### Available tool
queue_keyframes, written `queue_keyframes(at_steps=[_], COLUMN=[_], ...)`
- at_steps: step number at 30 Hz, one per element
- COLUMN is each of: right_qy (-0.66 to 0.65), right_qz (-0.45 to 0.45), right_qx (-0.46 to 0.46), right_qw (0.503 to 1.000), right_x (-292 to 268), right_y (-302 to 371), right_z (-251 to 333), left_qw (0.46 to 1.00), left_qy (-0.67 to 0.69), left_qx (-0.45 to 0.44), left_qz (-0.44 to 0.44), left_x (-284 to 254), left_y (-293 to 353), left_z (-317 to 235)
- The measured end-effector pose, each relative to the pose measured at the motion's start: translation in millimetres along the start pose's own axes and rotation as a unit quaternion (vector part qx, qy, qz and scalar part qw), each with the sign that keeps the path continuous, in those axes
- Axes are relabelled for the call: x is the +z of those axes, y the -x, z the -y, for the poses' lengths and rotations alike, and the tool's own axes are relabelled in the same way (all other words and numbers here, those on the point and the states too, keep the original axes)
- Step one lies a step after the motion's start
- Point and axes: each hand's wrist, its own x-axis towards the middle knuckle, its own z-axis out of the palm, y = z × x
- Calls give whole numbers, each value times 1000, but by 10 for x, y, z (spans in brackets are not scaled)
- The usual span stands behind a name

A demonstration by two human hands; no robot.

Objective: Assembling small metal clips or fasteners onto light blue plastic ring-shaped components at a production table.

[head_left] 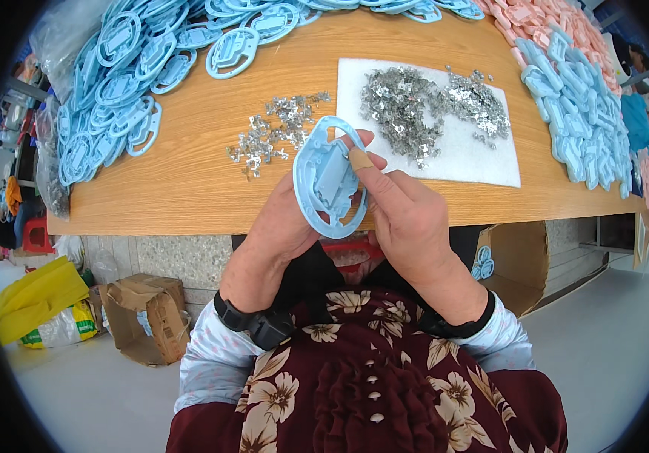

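A light-blue oval plastic shell (330, 175) with a raised rectangular middle is held tilted above the table's front edge. My left hand (288, 215) is closed round its lower left side, fingers mostly hidden behind it. At the upper right rim my right hand (396, 192) is closed in a pinch, with a tan covering on one digit. Whether a small part is between those fingertips cannot be made out. Just behind the shell lie scattered small shiny metal clips (258, 142). More metal pieces (400, 102) are heaped on a white foam sheet (483, 172) to the right.
Blue oval shells (121, 90) are piled at the left and along the back of the wooden table (189, 181). Narrower blue parts (577, 113) and pink parts (551, 26) cover the right. Cardboard boxes (147, 317) and a yellow bag (41, 298) are on the floor.
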Motion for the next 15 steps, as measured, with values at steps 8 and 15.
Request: queue_keyframes(at_steps=[8,15], right_qy=[-14,-174], right_qz=[30,-50], right_qx=[-73,91], right_qw=[997,979], right_x=[-87,-311], right_y=[43,108], right_z=[33,0], left_qw=[998,990], left_qy=[61,130], left_qx=[-5,-31], left_qz=[-5,52], left_x=[-35,-112], left_y=[-100,-65], left_z=[59,-63])
